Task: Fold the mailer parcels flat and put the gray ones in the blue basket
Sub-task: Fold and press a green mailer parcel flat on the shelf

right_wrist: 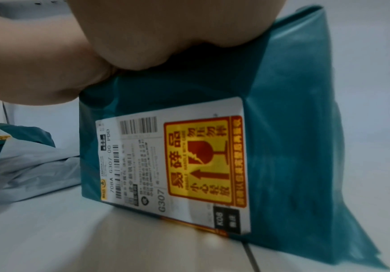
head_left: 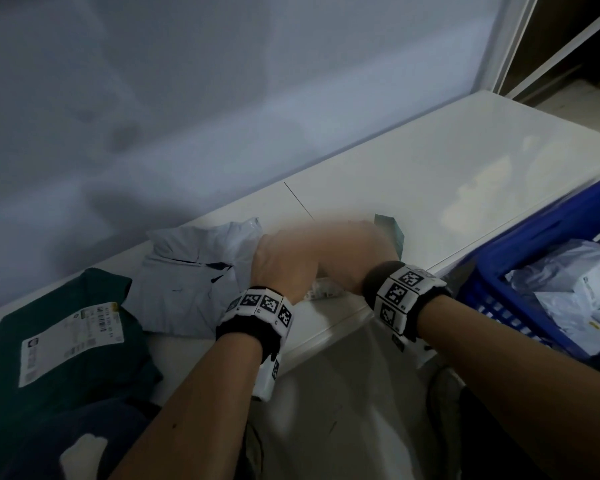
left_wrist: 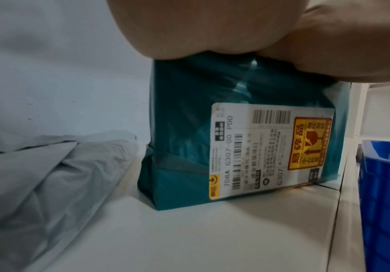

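Observation:
A teal mailer parcel [left_wrist: 184, 119] [right_wrist: 293, 110] stands on edge on the white table [head_left: 430, 161], its shipping label with a yellow fragile sticker [right_wrist: 200, 162] facing me. In the head view only its far corner [head_left: 390, 232] shows past my hands. My left hand [head_left: 284, 268] [left_wrist: 189, 27] and right hand [head_left: 354, 251] [right_wrist: 166, 27] sit side by side on its top edge and grip it; the fingers are hidden behind the parcel. A crumpled gray mailer [head_left: 187, 278] [left_wrist: 49, 174] lies just left of it. The blue basket [head_left: 534, 258] [left_wrist: 386, 202] stands at the right.
Folded gray parcels [head_left: 575, 289] lie inside the basket. A dark green mailer with a white label [head_left: 66, 358] lies at the table's left end, partly over the edge. A white wall runs close behind the table. A white shelf frame [head_left: 568, 39] stands at the far right.

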`<state>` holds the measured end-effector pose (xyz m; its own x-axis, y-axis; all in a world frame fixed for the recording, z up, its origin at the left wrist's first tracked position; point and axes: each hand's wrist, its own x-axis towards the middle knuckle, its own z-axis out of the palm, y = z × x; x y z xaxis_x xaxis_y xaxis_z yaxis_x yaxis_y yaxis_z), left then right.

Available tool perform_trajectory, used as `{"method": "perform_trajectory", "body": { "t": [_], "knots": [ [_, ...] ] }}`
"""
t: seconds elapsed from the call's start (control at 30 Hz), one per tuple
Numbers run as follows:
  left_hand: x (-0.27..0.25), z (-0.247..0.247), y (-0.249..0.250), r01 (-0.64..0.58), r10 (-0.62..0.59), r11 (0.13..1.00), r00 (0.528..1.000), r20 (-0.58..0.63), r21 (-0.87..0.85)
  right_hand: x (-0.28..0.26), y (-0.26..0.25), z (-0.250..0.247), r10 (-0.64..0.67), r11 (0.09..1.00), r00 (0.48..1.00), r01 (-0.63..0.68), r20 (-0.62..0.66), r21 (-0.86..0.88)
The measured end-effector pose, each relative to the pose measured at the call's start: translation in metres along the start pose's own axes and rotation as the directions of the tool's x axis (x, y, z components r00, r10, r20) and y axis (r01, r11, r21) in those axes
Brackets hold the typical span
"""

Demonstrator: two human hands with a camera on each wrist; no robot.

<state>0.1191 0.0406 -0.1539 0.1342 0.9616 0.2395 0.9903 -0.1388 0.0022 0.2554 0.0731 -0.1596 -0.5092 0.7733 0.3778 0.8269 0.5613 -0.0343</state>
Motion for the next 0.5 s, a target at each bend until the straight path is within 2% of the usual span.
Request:
{"method": "perform_trajectory", "body": {
  "t": [0.13, 0.3, 0.37, 0.43, 0.5],
  "knots": [
    [0.001, 0.001, 0.001, -0.016, 0.018, 0.992, 1.0, -0.018, 0.125, -0.003, 0.019, -0.005, 0.066, 0.998, 0.997, -0.065, 0.044, -0.027],
    [0.004, 0.003, 0.003, 0.049, -0.046, 0.996, 0.998, -0.046, 0.075, -0.008, 0.04, -0.008, 0.176, 0.984, 0.978, -0.176, 0.108, -0.008],
    [0.004, 0.003, 0.004, 0.058, -0.056, 0.996, 0.998, -0.036, 0.063, -0.009, 0.05, -0.005, 0.264, 0.955, 0.951, -0.281, 0.164, 0.095],
    [0.004, 0.002, 0.005, 0.073, -0.072, 0.996, 0.997, -0.017, 0.042, -0.011, 0.056, -0.003, 0.338, 0.868, 0.911, -0.399, 0.237, 0.295],
    [0.003, 0.0, 0.006, 0.097, -0.097, 0.995, 0.995, -0.012, 0.031, -0.013, 0.054, -0.001, 0.385, 0.77, 0.9, -0.435, 0.204, 0.466]
  ]
}}
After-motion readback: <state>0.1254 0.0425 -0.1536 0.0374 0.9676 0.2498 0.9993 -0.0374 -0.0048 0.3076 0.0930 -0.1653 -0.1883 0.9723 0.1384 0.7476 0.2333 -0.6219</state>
